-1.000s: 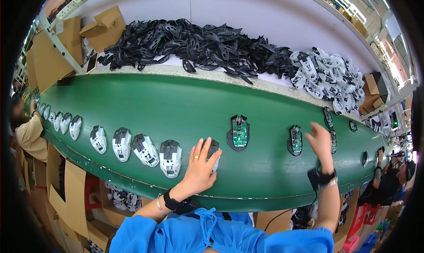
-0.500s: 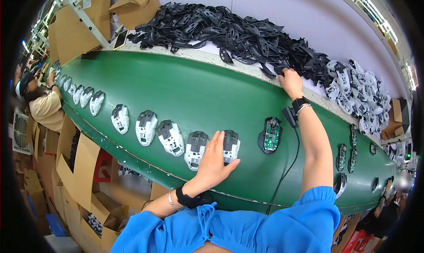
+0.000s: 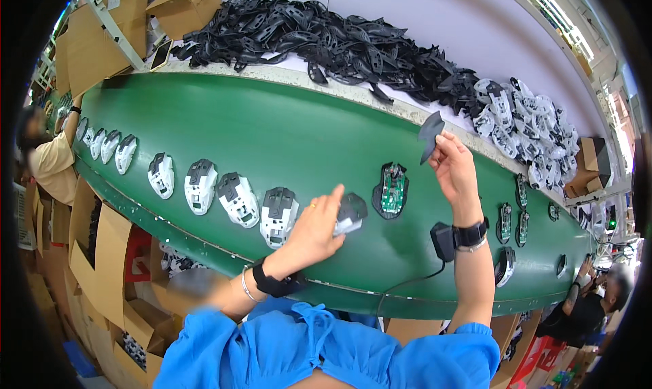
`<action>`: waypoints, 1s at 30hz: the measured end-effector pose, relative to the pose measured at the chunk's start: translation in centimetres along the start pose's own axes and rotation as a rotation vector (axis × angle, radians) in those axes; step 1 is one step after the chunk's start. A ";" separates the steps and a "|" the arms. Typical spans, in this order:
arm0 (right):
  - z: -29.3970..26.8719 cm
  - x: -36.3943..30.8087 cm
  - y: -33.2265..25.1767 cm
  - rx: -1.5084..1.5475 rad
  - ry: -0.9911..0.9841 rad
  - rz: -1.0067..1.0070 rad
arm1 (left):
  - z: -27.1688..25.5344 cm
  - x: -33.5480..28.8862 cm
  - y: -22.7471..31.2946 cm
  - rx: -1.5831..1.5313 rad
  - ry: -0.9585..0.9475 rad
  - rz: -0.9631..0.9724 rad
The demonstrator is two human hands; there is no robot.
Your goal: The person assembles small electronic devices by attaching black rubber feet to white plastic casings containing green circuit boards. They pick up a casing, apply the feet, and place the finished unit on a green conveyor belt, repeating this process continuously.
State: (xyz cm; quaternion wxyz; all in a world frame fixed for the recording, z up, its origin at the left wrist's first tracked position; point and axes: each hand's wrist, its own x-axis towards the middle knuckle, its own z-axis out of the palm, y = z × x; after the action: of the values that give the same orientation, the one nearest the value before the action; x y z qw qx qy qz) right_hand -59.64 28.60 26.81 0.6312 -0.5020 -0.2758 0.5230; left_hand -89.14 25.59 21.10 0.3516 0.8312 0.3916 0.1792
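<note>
My right hand (image 3: 454,168) is raised over the far side of the green belt, pinching a thin curved black plastic piece (image 3: 430,136). My left hand (image 3: 314,231) has its thumb and fingers around a grey-and-white computer mouse shell (image 3: 351,212), which is blurred and partly hidden. Just left of that hand lies another mouse shell (image 3: 278,216), with more in a row toward the left. Between my hands, a black mouse base with a green circuit board (image 3: 392,193) rests on the belt.
A long heap of black plastic pieces (image 3: 326,42) covers the ledge behind the belt (image 3: 272,117); white shells (image 3: 526,127) are piled right of it. A cable leads from a black box (image 3: 442,241) by my right wrist. Cardboard boxes (image 3: 109,267) stand below left. People sit at both ends.
My right hand has come back from the black heap, now with a black piece in it. The mouse shell by my left hand has shifted and tilted. The whole view has moved slightly.
</note>
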 end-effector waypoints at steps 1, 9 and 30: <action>0.5 -1.7 0.1 0.023 0.001 -0.006 | -0.4 0.1 0.1 -0.080 0.062 -0.023; 6.5 -10.5 0.2 0.022 -0.228 -0.002 | -5.6 0.6 2.5 -1.439 -0.049 -0.281; 10.4 -12.0 1.9 -0.054 -0.320 -0.033 | -8.5 -1.9 4.6 -1.108 0.106 -0.093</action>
State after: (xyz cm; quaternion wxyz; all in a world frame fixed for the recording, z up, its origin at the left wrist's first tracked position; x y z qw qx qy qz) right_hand -73.04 20.82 30.75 0.5740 -0.4244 -0.3947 0.5784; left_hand -92.77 25.86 30.27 0.7235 0.4937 0.2923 0.3839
